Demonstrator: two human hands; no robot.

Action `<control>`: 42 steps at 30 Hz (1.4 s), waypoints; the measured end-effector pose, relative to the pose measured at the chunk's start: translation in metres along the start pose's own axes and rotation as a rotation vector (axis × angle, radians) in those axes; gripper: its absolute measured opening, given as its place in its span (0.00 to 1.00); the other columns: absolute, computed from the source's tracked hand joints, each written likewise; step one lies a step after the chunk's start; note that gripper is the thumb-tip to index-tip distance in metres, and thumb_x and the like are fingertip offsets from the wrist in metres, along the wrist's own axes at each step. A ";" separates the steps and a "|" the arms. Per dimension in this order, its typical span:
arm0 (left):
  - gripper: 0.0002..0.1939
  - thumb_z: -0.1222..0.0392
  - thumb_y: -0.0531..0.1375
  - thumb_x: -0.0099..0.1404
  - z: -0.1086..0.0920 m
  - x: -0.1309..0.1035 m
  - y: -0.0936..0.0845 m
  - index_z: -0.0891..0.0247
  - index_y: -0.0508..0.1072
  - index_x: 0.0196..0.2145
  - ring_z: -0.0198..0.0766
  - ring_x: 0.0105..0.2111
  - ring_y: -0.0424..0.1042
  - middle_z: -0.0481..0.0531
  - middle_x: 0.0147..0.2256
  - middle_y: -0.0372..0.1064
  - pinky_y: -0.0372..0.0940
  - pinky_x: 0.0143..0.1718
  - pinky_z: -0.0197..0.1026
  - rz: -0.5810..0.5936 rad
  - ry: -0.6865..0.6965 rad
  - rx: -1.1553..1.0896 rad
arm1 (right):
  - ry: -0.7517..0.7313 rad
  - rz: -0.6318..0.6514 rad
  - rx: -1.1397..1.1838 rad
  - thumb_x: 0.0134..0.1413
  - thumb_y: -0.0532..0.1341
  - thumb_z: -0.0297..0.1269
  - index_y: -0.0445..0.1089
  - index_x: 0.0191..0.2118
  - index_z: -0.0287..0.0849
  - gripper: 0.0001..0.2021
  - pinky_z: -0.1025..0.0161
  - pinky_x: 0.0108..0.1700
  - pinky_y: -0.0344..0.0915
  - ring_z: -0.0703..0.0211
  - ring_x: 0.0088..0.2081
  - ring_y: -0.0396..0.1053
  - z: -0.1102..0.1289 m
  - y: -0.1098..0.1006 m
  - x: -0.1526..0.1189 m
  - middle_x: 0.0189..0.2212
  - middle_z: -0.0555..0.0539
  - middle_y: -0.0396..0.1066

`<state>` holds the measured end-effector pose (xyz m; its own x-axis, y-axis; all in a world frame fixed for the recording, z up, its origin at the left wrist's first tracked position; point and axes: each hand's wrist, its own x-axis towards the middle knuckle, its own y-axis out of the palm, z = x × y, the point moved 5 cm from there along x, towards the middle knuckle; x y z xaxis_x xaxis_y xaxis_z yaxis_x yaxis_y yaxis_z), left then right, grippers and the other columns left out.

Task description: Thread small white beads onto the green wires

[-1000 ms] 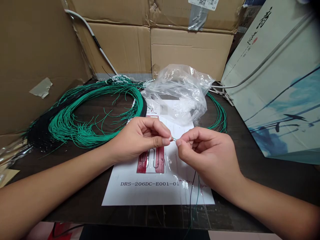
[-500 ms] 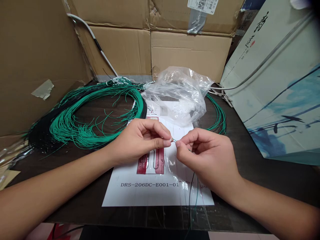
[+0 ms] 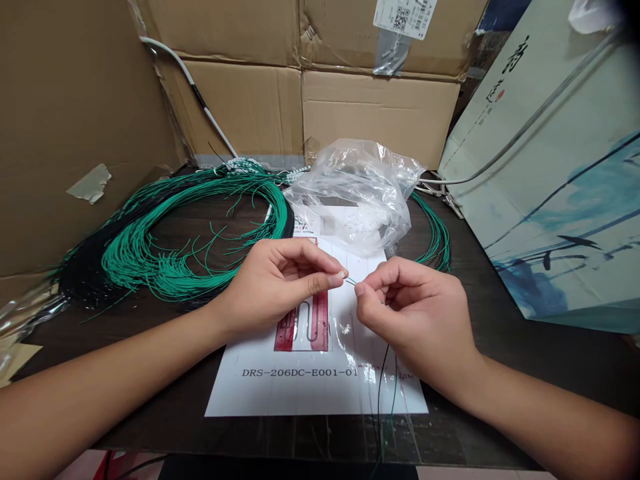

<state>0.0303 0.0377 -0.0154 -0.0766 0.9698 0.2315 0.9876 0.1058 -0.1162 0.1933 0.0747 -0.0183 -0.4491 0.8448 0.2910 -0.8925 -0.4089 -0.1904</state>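
My left hand (image 3: 295, 277) pinches a tiny pale piece between thumb and forefinger; most of it is hidden by the fingertips. Just to its right, my right hand (image 3: 415, 300) pinches a thin green wire and a thin black wire, whose ends span the small gap between the hands. Below my right hand the black wire (image 3: 381, 380) and the green wire (image 3: 395, 383) hang down past the table's front edge. Both hands are above a printed sheet (image 3: 300, 397) under clear film.
A large bundle of green and black wires (image 3: 145, 260) lies at the left. Behind the hands is a crumpled clear plastic bag (image 3: 355, 193), with a smaller green coil (image 3: 436, 233) at its right. Cardboard (image 3: 240, 100) stands behind, a painted pale bag (image 3: 560, 220) at the right.
The gap between my two hands' fingertips is slightly wider, showing more of the wires. The pale piece is more covered by my left fingertips. The view has shifted slightly.
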 end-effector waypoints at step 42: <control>0.10 0.64 0.68 0.61 -0.012 -0.010 0.000 0.61 0.73 0.40 0.34 0.35 0.77 0.48 0.35 0.76 0.74 0.40 0.37 0.056 0.334 0.378 | -0.130 0.010 -0.157 0.47 0.64 0.27 0.68 0.22 0.40 0.07 0.72 0.21 0.53 0.72 0.19 0.57 0.002 0.000 -0.002 0.16 0.56 0.63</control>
<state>0.0331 0.0250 -0.0063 0.0846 0.8596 0.5039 0.8654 0.1873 -0.4648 0.1943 0.0728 -0.0169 -0.4684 0.7854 0.4047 -0.8752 -0.3495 -0.3345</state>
